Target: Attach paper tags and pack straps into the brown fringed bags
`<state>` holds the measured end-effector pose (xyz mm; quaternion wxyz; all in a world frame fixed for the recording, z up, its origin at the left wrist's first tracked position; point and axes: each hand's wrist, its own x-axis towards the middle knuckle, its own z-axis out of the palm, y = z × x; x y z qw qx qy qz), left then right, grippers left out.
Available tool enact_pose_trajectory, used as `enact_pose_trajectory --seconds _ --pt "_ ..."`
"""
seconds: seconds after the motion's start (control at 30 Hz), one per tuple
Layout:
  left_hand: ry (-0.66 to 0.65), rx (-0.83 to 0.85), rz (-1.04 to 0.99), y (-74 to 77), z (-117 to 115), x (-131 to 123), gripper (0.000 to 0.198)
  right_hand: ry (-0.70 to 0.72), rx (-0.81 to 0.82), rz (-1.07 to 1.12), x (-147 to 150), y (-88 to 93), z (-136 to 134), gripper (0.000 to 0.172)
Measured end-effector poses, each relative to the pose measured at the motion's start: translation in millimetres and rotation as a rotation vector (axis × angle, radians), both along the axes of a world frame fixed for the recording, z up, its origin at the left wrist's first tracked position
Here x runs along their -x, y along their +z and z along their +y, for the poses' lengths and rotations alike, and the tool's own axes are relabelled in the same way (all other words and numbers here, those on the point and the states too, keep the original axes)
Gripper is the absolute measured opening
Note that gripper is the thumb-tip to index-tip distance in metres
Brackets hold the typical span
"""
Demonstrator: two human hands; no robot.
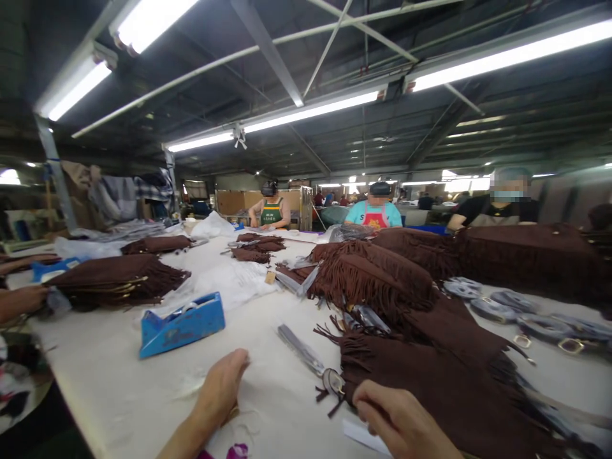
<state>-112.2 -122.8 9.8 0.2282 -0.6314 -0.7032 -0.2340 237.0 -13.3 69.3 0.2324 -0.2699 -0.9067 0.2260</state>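
My left hand (221, 387) is over the white table in front of the blue tape dispenser (184, 324). Its fingers are curled together, and anything in them is hidden. At the near edge of a brown fringed suede-like piece (406, 376), my right hand (404, 417) has its fingers bent in. Whether they grip the material cannot be made out. A white paper strip (362, 436) lies beside that hand. Just beyond it are a ring-shaped metal fitting (333, 381) and a flat grey wrapped strap (301, 349).
Brown fringed pieces (368, 274) are heaped on the right, near coiled grey straps with buckles (497, 309). Another brown stack (119, 278) stands left, beside a co-worker's hand (23, 299). White plastic wrap (215, 277) covers the middle. Several people work across the table.
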Motion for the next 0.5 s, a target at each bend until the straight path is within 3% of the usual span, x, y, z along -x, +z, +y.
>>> enact_pose_trajectory --seconds 0.1,0.23,0.37,0.5 --pt "-0.096 -0.087 0.038 -3.6 -2 0 0.02 0.021 0.007 0.139 48 13.4 -4 0.027" --pt "-0.148 -0.17 0.066 -6.7 -3 -2 0.019 0.035 -0.024 0.219 92 16.7 3 0.022" --pt "-0.162 -0.205 0.019 -8.4 -2 -1 0.022 0.058 -0.062 0.168 119 17.9 5 0.019" --pt "-0.177 -0.128 -0.127 -3.7 -9 6 0.024 0.049 -0.161 0.1 128 21.3 3 0.019"
